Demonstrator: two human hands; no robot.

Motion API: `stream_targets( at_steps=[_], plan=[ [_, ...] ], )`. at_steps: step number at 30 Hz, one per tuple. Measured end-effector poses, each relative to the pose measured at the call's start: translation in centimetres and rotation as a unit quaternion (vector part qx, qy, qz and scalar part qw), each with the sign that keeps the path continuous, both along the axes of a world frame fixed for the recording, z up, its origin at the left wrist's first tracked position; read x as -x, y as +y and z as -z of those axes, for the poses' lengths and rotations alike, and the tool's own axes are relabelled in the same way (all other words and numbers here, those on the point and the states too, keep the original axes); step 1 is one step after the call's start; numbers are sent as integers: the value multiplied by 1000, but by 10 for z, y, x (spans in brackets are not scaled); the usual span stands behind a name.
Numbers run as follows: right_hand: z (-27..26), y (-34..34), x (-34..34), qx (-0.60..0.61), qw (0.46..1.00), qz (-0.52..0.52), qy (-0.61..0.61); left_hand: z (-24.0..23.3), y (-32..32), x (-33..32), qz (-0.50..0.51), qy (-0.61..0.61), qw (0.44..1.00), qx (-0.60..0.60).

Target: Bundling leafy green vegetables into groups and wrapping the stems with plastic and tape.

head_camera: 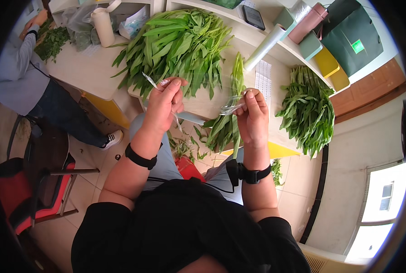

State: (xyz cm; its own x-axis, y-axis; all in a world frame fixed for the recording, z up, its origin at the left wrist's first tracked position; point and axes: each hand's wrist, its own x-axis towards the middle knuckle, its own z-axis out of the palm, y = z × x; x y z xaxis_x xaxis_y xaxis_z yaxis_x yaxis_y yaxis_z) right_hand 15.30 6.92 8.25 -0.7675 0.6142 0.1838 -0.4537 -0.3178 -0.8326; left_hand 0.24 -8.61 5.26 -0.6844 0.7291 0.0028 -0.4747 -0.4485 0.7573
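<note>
My left hand pinches one part of a thin clear plastic film, with twisted ends sticking out past the fingers. Opposite it, my right hand grips the crumpled other part between thumb and fingers. The film between the hands is nearly invisible. Beneath and beside my right hand lies a small bunch of long-leaved greens, stems on the table and leaves hanging over the front edge. A large heap of the same greens rests beyond my left hand. Further right, another bunch droops over the table edge.
A roll of clear film leans against the shelf, near printed sheets. The shelf holds a dark-screened device and a pink flask. A cream jug stands left. Another person works there, near a red-black chair.
</note>
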Motion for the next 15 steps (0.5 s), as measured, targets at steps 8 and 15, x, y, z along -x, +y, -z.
stream_targets(
  at_steps=[8,15],
  plan=[
    [-7,-10,0,20,995,81,-60,-10,8,-14,20,50,998,11],
    [-15,3,-11,-84,976,184,-83,5,3,3,-33,71,996,29]
  ],
)
